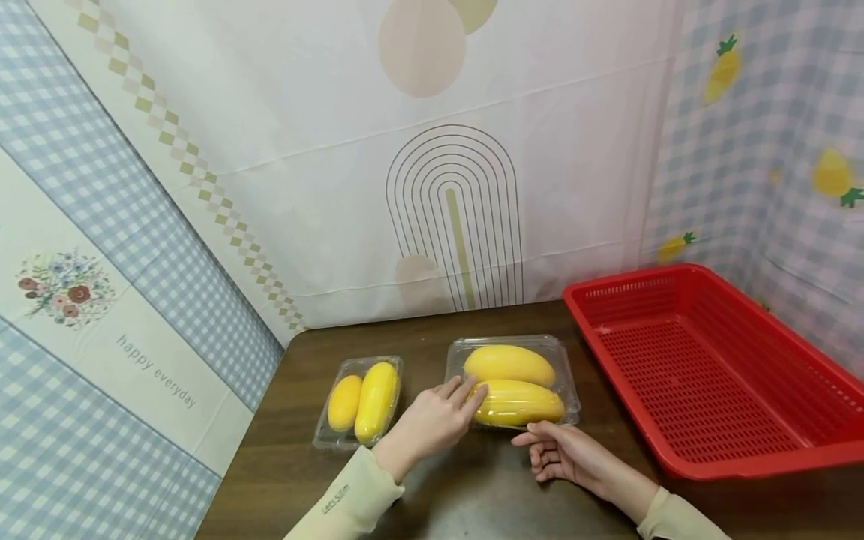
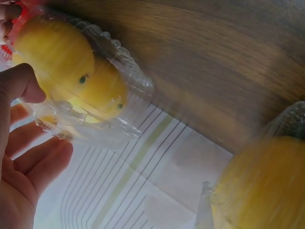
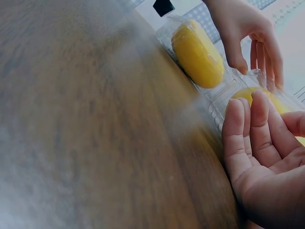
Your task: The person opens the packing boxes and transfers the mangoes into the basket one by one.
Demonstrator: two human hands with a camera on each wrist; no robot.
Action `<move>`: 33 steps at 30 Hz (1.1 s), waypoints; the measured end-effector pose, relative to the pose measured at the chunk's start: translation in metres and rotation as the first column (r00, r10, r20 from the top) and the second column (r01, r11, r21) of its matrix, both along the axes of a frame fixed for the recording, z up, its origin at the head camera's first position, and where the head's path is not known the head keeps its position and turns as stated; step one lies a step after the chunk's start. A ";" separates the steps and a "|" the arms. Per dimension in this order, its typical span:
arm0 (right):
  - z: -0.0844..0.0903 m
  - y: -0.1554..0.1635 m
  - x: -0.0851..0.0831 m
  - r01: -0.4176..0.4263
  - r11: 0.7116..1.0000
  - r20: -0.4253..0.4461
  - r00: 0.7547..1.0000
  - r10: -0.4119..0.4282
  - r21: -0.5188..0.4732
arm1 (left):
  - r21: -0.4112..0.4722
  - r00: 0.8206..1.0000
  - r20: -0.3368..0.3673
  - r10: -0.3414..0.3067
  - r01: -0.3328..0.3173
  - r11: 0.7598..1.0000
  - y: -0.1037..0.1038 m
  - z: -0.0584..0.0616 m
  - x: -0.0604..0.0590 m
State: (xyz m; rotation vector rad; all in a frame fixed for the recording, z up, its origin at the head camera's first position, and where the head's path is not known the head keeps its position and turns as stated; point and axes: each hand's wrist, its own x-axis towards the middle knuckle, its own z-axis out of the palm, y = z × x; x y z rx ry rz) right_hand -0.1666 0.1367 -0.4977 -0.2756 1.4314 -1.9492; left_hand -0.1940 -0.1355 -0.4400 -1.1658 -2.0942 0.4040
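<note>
Reaching for the clear tray [image 1: 572,397] of yellow fruit [image 1: 509,365] on the surface [image 1: 270,480], left of the red basket [image 1: 675,382], with left hand [image 1: 434,420] and right hand [image 1: 570,456] both unclenched and gripping nothing, apparently pre-grasp, likely needing a firm two-sided hold next.

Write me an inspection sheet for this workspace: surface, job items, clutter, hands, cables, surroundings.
Surface: dark brown wooden table.
Job things: right rectangular clear plastic tray holds two oval yellow fruits; left rectangular clear plastic tray holds two more yellow fruits; red perforated plastic basket at right.
Clutter: small black angular shape in right-wrist view, unidentifiable; otherwise nothing seen.
Hands: left hand extends over the right tray's left side; right hand beside its near edge; contact unclear.
Cables: nothing seen.
Surroundings: white printed hanging behind; blue-and-white checked hanging at left.
</note>
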 end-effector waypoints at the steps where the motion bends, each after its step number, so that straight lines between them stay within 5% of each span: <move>1: 0.000 0.000 0.000 -0.001 1.000 -0.003 1.000 0.001 0.000 | -0.001 1.000 0.008 0.000 0.000 1.000 -0.001 0.001 0.000; 11: -0.001 0.000 -0.001 -0.005 1.000 -0.013 1.000 0.005 -0.010 | -0.034 0.993 0.120 0.015 -0.011 0.999 -0.007 0.012 0.003; 33: -0.002 -0.004 -0.001 0.037 0.997 -0.027 0.999 -0.035 0.063 | 0.073 0.980 0.193 -0.053 0.039 0.997 -0.015 0.014 -0.001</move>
